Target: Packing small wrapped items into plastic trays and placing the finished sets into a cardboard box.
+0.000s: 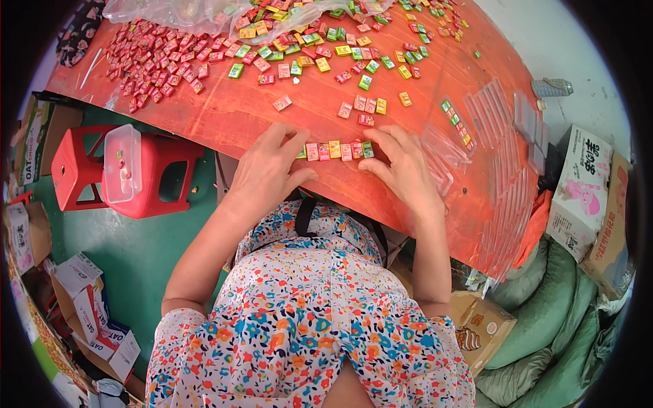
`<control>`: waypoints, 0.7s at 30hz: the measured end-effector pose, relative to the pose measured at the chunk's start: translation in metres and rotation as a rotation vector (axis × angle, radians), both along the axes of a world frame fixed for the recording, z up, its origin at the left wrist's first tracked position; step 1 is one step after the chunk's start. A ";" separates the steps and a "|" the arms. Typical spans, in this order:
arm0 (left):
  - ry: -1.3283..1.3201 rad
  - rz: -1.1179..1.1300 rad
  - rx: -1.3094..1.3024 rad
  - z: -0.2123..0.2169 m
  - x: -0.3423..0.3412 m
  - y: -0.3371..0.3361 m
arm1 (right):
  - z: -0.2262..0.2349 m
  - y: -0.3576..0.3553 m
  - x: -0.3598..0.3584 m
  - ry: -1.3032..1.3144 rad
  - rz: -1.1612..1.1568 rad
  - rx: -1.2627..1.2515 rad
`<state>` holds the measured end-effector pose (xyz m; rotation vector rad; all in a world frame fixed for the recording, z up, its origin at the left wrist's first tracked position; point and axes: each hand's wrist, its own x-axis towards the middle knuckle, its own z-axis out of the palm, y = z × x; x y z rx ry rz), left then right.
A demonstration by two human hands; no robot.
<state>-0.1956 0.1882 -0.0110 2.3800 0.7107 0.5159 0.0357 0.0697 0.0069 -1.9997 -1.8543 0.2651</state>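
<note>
A short row of small boxes (334, 149) in red, pink, yellow and green lies near the table's front edge. My left hand (270, 160) is at its left end, thumb and index finger apart around the end green box, with a gap visible below. At the other end, my right hand (403, 160) has its thumb and index finger on either side of a green box (368, 149), close against it. Just beyond the row are a few loose boxes, among them a pink one (282, 103) and a red one (366, 120).
A large heap of small red boxes (160, 64) covers the far left of the red table (231, 122), near clear plastic bags (177, 15). At right lie clear plastic trays (507, 183) and a filled strip of boxes (457, 125). Red stools (153, 170) stand at left; cartons (578, 190) at right.
</note>
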 end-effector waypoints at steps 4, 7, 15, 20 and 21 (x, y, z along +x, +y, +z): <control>0.076 0.041 0.060 0.000 0.013 -0.004 | 0.000 0.000 0.000 -0.005 0.035 0.016; 0.049 -0.003 0.075 -0.006 0.020 -0.004 | -0.009 -0.001 -0.004 -0.022 0.067 0.029; 0.007 -0.096 0.034 0.003 0.031 0.006 | -0.024 -0.007 -0.016 0.020 -0.018 0.173; -0.125 -0.279 0.039 0.013 0.078 0.012 | 0.003 -0.034 0.006 -0.024 -0.168 0.268; -0.159 -0.313 0.058 0.013 0.095 0.011 | 0.004 -0.041 0.017 -0.043 -0.198 0.272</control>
